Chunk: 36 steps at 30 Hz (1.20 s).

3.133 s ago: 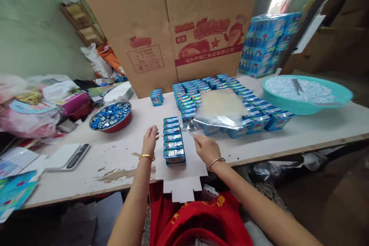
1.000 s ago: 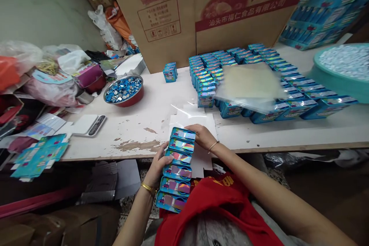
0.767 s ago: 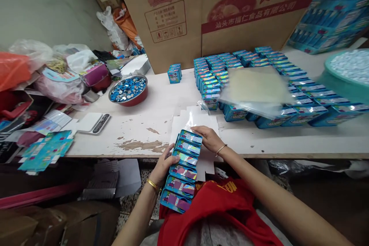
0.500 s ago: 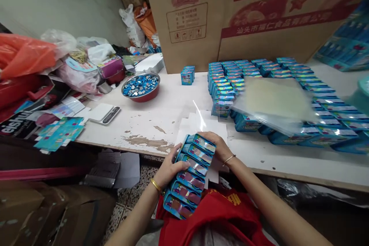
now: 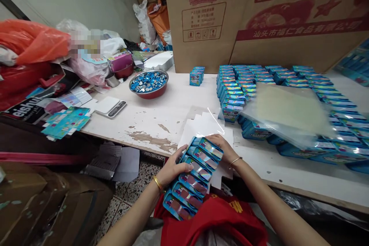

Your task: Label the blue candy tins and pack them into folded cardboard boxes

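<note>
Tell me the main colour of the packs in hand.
Blue: the packs are mostly blue with shiny strips, best seen in the head view.

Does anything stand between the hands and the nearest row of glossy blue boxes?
Nothing visible does: the left hand grips this row of glossy blue boxes, and the right hand is at its far end.

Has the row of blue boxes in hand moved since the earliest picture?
Yes, toward the camera: the row stood on the white card inside the table's front edge; now the left hand holds it, tilted, across that edge.
</note>
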{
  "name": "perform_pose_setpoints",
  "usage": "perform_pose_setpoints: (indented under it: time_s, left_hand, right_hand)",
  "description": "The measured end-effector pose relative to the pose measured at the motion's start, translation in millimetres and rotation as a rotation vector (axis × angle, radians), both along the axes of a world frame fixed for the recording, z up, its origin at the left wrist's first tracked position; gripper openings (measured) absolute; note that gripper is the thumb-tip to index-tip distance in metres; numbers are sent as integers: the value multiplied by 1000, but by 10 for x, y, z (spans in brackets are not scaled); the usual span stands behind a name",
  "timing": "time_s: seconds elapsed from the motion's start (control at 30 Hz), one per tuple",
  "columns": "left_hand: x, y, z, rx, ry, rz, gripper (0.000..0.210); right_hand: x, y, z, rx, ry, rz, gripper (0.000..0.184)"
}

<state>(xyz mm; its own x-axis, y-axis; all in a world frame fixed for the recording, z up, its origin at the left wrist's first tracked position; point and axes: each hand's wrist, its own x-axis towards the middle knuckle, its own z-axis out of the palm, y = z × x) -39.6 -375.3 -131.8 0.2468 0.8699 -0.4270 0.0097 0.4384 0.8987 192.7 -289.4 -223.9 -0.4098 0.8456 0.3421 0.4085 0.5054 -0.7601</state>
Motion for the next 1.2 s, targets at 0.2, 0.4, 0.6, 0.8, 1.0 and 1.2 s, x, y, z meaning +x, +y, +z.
perform_pose_setpoints:
  time_s: [0.2,0.4,0.6,0.8,1.0,1.2]
  left_hand:
    - [-43,97,-150,-104,-54,83,79]
    - [124,287,-158,-122,-159,98,82]
    - [51,453,-105,155,236,27,52]
    - [-239,884,-151,676,604,-67,37]
    - [53,1351,-239,981,1154,-313,22]
    - [86,1443,-137,1033,1013,-168,17]
  right_hand:
    - [-88,-48,10,-167,268,-164,30]
    - [4,33,-2,-143,287,-169,29]
    - [42,106,29,10,90,-96,35]
    - [-143,-27,39,154,-51,-280,47]
    - [-212,-96,244,240,-333,-607,19]
    - [-284,-83,499,273,-118,-640,19]
